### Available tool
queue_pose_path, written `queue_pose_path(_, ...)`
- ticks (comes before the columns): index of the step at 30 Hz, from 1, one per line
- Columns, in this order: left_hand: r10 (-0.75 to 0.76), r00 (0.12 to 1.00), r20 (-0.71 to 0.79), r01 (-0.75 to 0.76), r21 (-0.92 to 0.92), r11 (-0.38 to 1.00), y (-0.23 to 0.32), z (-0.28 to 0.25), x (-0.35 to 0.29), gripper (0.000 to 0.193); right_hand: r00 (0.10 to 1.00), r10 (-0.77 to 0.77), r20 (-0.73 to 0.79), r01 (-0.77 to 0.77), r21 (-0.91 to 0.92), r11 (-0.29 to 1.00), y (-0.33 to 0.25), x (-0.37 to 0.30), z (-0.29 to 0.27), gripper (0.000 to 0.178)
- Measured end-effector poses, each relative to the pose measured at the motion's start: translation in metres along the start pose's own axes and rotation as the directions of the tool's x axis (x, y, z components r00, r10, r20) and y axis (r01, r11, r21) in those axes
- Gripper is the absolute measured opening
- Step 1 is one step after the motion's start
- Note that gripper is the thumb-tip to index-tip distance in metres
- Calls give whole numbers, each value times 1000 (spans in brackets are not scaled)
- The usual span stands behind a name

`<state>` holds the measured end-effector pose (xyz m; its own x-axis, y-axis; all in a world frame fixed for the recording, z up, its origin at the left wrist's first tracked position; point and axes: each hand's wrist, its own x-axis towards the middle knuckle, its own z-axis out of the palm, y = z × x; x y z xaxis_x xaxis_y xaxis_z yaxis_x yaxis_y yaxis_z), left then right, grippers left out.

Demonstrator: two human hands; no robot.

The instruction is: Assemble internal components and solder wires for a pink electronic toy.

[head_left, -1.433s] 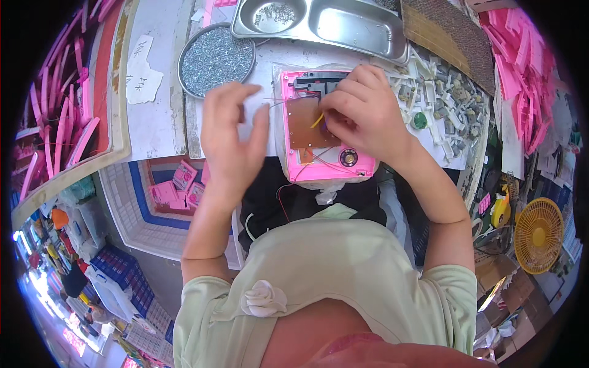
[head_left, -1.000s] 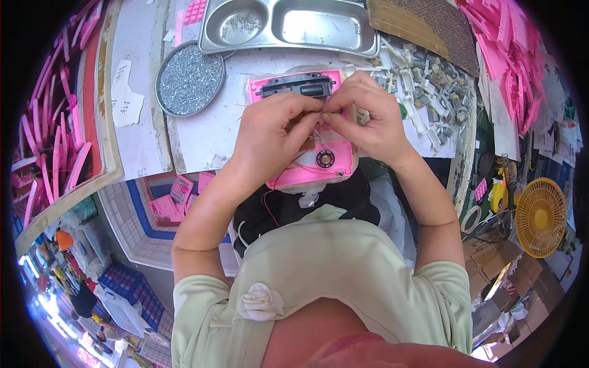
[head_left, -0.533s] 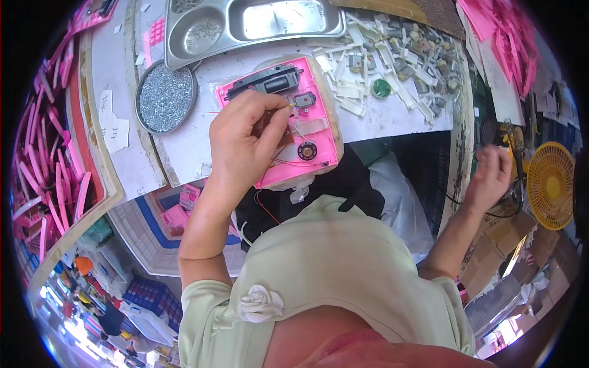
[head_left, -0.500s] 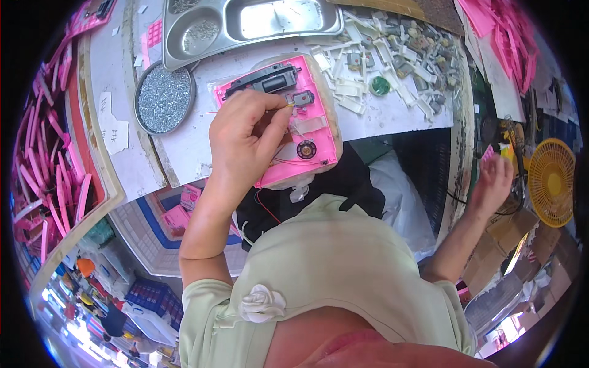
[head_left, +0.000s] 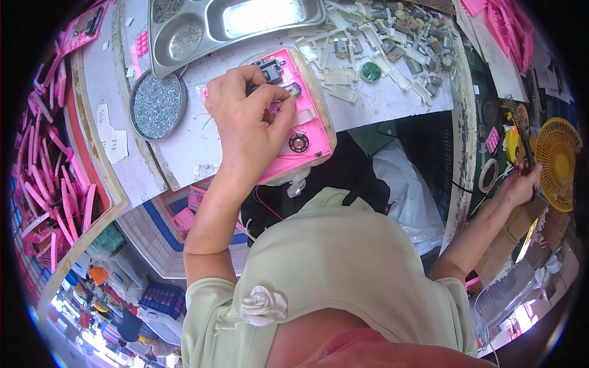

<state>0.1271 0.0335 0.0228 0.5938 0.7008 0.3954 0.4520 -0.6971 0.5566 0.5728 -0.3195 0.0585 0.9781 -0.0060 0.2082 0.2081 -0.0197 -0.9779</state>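
Note:
A pink plastic housing (head_left: pixel 314 130) lies on a wrapped pad at the table's near edge. Set into it are a dark grey plastic part (head_left: pixel 270 69), a small grey motor (head_left: pixel 293 90) and a round black speaker (head_left: pixel 299 143). My left hand (head_left: pixel 248 113) is over the housing, thumb and forefinger pinched on a thin wire beside the motor; the fingers partly hide its end. Far to the right, my right hand (head_left: pixel 523 183) is closed round the dark handle of a soldering iron (head_left: pixel 526 147), whose upper end is by a coiled metal holder (head_left: pixel 513 109).
Metal screws fill a round dish (head_left: pixel 158 105) left of the housing. Behind stands a steel compartment tray (head_left: pixel 211 30). White plastic pieces and small motors (head_left: pixel 392 52) cover the back right. A yellow fan (head_left: pixel 557 162) stands beyond my right hand; pink parts (head_left: pixel 58 190) pile up at left.
My right hand has moved outward to the right and closed on the soldering iron. My left hand stays pinched by the motor. The whole view has shifted slightly.

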Motion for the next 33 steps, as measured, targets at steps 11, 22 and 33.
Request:
queue_pose_path(11, -16, 1000, -5, 16, 14, 1000, -6, 0, -1, 10, 919, 82, 386, -244, 391, 887, -35, -115, 35, 32)
queue_pose_path(22, -31, 999, 25, 29, 51, 998, -1, -2, 1, 12, 351, -156, 923, -75, 194, 978, -5, -241, 201, 21)
queue_pose_path(33, -25, 999, 27, 24, 54, 998, -1, -1, 2, 13, 371, -187, 910, -72, 229, 971, 1, -241, 196, 19)
